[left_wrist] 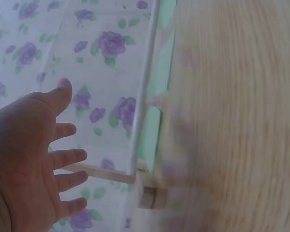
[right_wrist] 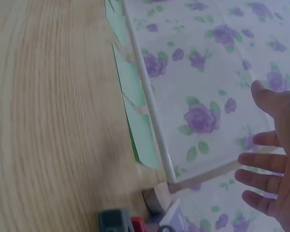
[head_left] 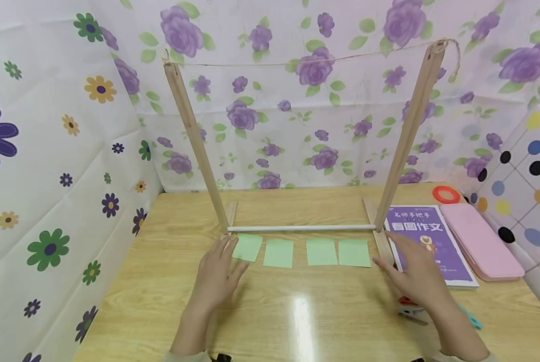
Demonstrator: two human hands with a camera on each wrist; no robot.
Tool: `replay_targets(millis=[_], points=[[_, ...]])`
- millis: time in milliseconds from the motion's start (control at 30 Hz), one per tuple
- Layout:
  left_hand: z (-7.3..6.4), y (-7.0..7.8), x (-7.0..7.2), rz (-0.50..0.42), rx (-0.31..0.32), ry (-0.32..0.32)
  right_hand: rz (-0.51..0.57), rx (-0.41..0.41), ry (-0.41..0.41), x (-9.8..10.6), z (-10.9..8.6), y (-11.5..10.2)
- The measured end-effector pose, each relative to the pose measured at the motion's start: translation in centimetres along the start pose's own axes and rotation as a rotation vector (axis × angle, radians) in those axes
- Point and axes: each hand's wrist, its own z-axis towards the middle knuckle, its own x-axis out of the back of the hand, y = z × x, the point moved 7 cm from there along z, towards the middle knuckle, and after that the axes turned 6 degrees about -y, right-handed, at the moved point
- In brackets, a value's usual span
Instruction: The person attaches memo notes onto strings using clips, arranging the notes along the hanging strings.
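Observation:
A wooden frame stands on the table, with a left post (head_left: 195, 141), a right post (head_left: 410, 136), a white rod (head_left: 301, 228) low between them and a thin string (head_left: 270, 64) tied across their tops. In front of the rod lie several green sticky notes (head_left: 278, 253) in a row. My left hand (head_left: 215, 274), fingers spread and holding nothing, is by the left post's foot, close to the leftmost note. Near the right foot (head_left: 384, 246) of the frame is my right hand (head_left: 416, 274), its fingers likewise extended with nothing in them.
At the right lie a purple book (head_left: 432, 241), a pink case (head_left: 482, 244) and a red ring (head_left: 446, 194). Clips (head_left: 412, 314) in several colours sit partly under my right forearm. Flowered cloth (head_left: 270, 120) hangs behind the frame and along the left.

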Motion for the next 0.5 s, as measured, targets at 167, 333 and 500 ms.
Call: replay_targets(millis=[167, 333, 500], points=[[0.9, -1.4, -1.9, -0.113, 0.044, -0.071, 0.044, 0.010, -0.018, 0.1, -0.7, 1.6], [0.5, -1.7, -4.2, -0.146, 0.100, -0.221, 0.034, -0.035, -0.129, -1.2, -2.2, 3.7], [-0.2, -1.2, -4.9, -0.050, 0.091, -0.272, -0.018, -0.019, -0.164, -1.6, -3.8, 5.7]])
